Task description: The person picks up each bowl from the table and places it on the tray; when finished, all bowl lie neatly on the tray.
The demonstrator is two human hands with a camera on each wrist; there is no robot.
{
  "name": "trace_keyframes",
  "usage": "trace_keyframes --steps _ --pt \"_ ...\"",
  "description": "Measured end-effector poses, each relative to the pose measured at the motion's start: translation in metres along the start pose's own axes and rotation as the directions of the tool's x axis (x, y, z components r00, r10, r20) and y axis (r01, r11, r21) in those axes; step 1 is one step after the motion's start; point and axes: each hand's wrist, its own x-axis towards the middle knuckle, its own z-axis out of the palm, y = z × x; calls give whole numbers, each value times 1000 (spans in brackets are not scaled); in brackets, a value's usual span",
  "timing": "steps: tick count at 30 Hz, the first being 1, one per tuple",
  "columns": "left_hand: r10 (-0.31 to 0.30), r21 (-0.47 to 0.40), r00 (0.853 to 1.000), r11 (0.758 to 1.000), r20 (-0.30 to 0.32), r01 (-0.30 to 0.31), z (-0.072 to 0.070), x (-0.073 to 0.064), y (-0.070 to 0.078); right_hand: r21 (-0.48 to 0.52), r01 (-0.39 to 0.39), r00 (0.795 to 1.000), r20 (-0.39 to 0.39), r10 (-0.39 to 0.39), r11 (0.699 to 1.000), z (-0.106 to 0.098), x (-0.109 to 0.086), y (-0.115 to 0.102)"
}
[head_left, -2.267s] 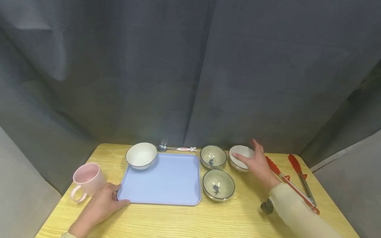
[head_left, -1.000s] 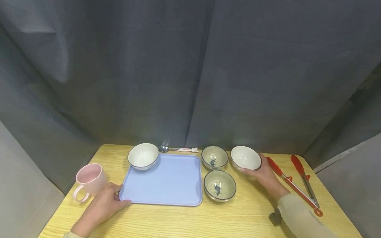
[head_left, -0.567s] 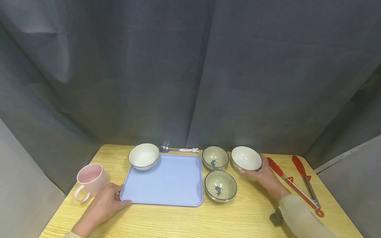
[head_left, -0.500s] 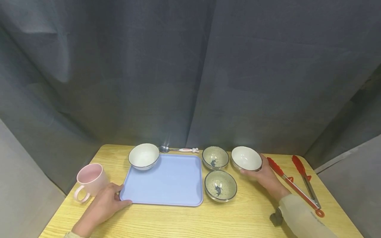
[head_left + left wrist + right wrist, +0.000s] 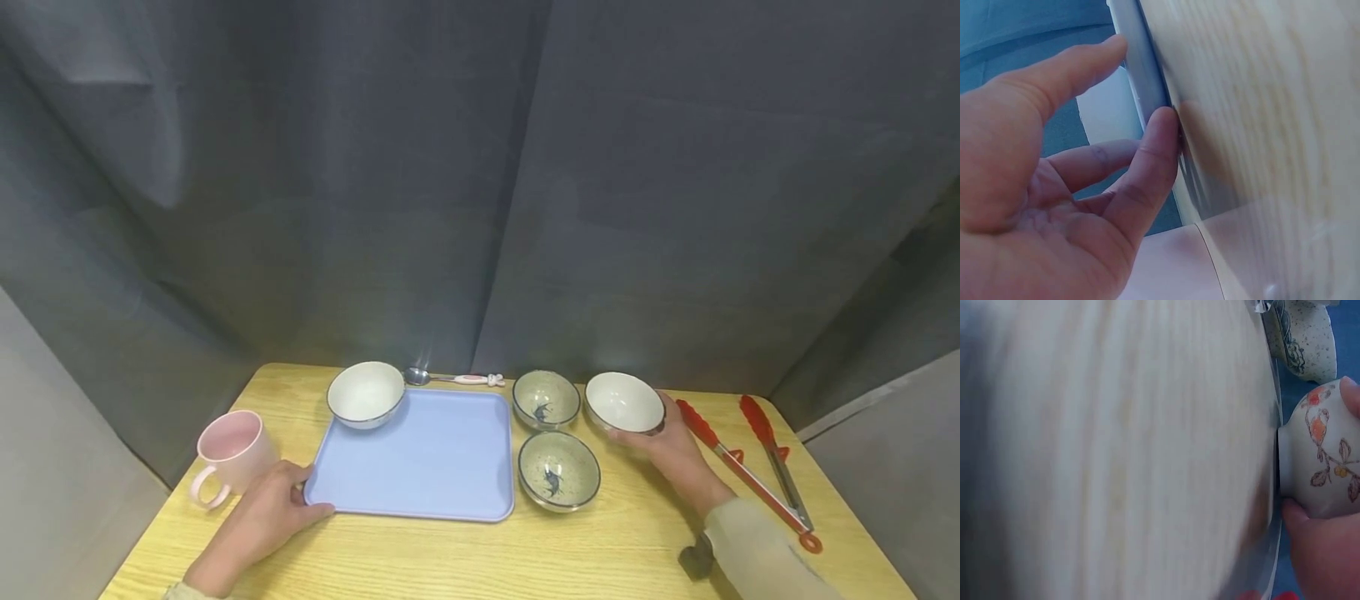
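Note:
In the head view my left hand [image 5: 262, 517] holds the near left corner of a light blue tray [image 5: 420, 467]. The left wrist view shows the thumb and fingertips on the tray's edge [image 5: 1141, 62]. At the back right, my right hand [image 5: 678, 454] grips the side of a white bowl [image 5: 622, 402] with a dark rim. In the right wrist view this bowl [image 5: 1329, 456] has orange flowers outside, and its foot is right at the tabletop. Left of it stand two speckled greenish bowls, one behind [image 5: 546, 398] and one in front [image 5: 558, 471].
Another white bowl [image 5: 366, 393] sits over the tray's back left corner. A spoon [image 5: 468, 379] with a pink and white handle lies behind the tray. The pink mug [image 5: 236, 450] is beside my left hand. Red-tipped tongs [image 5: 750, 475] lie spread at the right. A dark curtain [image 5: 480, 208] hangs behind.
My right hand has come down from over the white bowl and now grips its right side. The bowl has shifted slightly right, away from the speckled bowl. My left hand stays at the tray corner.

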Motion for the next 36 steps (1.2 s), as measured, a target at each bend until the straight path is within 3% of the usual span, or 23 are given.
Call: trace_keyframes --steps 9,14,22,28,36 --pt "-1 -1 1000 1000 1 1 0 0 0 -27 34 999 -26 -35 999 -6 -3 -12" --pt "9 -9 1000 1000 -5 -9 0 1 0 -44 22 999 -37 -24 999 -11 -4 -29" --pt "13 4 1000 1000 0 -13 1 2 -1 -56 25 1000 7 -25 998 -8 -7 -60" --pt "17 -17 1000 1000 10 -17 2 6 2 -16 60 997 51 -59 998 5 -13 -83" --pt "3 -28 1000 1000 8 -3 2 8 2 60 110 987 111 -116 992 40 -14 -113"
